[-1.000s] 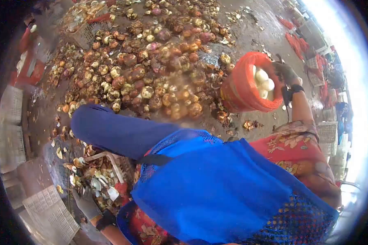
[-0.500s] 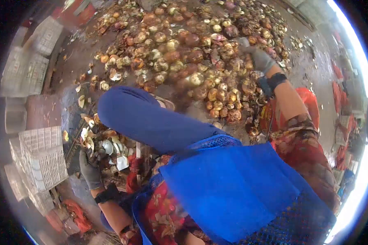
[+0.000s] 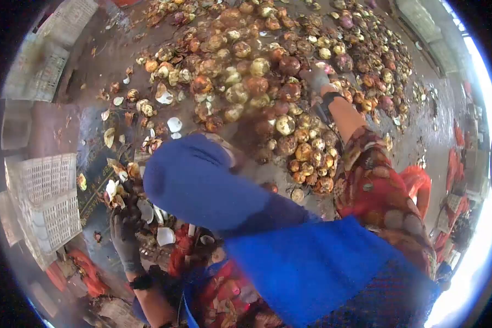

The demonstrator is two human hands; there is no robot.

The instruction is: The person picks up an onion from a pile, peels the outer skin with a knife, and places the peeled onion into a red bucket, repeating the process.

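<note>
Reaching with right hand into bulb pile, with left hand near pale scraps. Cannot tell openness or hold of either

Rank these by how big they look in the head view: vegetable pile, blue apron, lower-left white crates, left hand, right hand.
1. Vegetable pile
2. Blue apron
3. White crates
4. Left hand
5. Right hand, partly blurred
</note>
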